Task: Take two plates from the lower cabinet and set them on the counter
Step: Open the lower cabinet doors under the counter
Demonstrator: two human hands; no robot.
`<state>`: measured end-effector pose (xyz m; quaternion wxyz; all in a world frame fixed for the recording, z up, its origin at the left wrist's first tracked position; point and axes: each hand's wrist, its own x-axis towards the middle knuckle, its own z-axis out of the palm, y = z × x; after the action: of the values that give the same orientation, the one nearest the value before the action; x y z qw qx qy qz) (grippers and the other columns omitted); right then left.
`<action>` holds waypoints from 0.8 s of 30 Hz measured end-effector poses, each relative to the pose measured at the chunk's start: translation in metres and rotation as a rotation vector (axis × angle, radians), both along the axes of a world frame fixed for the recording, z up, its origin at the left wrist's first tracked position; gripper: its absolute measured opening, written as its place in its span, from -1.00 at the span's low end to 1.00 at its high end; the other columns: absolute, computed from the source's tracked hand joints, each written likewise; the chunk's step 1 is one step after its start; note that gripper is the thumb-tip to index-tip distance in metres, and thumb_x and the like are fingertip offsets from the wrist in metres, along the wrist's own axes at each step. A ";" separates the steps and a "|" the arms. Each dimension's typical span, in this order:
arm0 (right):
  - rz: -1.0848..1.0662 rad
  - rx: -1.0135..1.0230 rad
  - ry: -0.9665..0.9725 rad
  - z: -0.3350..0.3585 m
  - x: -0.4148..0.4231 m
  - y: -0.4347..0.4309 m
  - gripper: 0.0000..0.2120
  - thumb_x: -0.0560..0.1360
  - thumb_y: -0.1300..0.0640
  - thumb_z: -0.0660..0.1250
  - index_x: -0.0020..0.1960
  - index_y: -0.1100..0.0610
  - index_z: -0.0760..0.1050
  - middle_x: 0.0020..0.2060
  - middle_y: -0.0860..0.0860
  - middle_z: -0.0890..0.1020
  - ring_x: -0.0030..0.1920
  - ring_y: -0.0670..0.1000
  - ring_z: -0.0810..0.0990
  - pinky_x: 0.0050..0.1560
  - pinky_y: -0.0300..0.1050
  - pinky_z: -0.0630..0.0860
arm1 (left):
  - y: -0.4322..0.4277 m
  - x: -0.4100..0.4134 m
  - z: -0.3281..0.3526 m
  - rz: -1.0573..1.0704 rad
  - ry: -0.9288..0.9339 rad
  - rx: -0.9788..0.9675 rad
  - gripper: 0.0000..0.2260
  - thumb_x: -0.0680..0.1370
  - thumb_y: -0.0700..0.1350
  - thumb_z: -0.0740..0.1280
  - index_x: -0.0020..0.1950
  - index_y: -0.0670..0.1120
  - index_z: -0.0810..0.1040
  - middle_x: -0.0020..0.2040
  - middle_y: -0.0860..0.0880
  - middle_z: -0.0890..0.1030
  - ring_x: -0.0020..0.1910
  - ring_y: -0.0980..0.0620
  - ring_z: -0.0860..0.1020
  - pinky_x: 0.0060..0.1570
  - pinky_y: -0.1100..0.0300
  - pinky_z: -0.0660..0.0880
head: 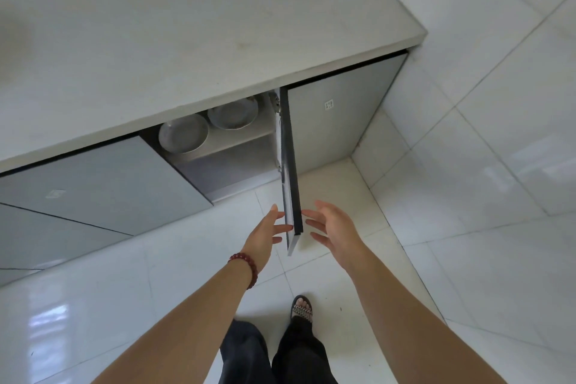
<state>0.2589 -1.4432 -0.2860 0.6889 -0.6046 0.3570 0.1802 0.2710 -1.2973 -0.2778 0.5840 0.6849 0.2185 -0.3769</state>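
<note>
Two round metal plates sit side by side on the shelf of the lower cabinet, the left plate (183, 137) nearer and the right plate (233, 112) further back. The cabinet door (291, 171) stands swung wide, edge-on to me. My left hand (265, 235), with a red bead bracelet at the wrist, is just left of the door's outer edge, fingers apart and touching or nearly touching it. My right hand (335, 229) is just right of that edge, fingers spread, holding nothing. The pale counter (193, 40) lies above the cabinet.
Closed grey cabinet doors flank the opening on the left (103, 184) and right (336, 121). The counter ends at a corner on the right (417, 36). Glossy white floor tiles (467, 196) stretch around my feet (301, 310).
</note>
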 end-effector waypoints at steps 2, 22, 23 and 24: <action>-0.005 -0.013 -0.009 0.003 -0.002 -0.008 -0.80 0.58 0.02 0.11 0.17 -0.03 0.41 0.02 -0.05 0.65 0.07 -0.04 0.57 0.04 -0.07 0.48 | -0.010 -0.001 0.002 -0.011 0.012 -0.010 -0.48 0.57 0.24 -0.09 0.40 0.02 0.33 0.29 -0.02 0.51 0.31 -0.11 0.37 0.35 -0.12 0.12; 0.103 -0.005 -0.124 0.037 0.023 -0.023 -0.82 0.58 -0.06 0.12 0.07 -0.06 0.46 0.06 -0.08 0.60 0.06 -0.05 0.56 -0.09 -0.24 0.49 | -0.032 0.016 0.045 0.113 -0.150 -0.011 -0.51 0.59 0.18 -0.08 0.39 -0.02 0.33 0.38 -0.08 0.43 0.37 -0.17 0.33 0.37 -0.15 0.15; 0.115 -0.006 -0.130 0.039 0.025 -0.020 -0.82 0.58 -0.06 0.12 0.07 -0.06 0.46 0.06 -0.08 0.60 0.06 -0.05 0.56 -0.09 -0.24 0.50 | -0.029 0.017 0.047 0.123 -0.158 -0.010 -0.51 0.59 0.19 -0.08 0.38 -0.01 0.34 0.37 -0.07 0.43 0.37 -0.17 0.33 0.37 -0.15 0.15; 0.127 -0.008 -0.136 0.040 0.027 -0.017 -0.81 0.58 -0.07 0.13 0.08 -0.05 0.46 0.07 -0.08 0.60 0.07 -0.05 0.56 -0.08 -0.24 0.50 | -0.025 0.018 0.049 0.134 -0.166 -0.009 -0.51 0.59 0.19 -0.08 0.37 0.00 0.35 0.36 -0.06 0.44 0.36 -0.16 0.34 0.37 -0.16 0.16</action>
<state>0.2863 -1.4603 -0.2456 0.6963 -0.6395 0.2709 0.1808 0.2886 -1.3227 -0.2287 0.6271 0.6949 0.2130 -0.2801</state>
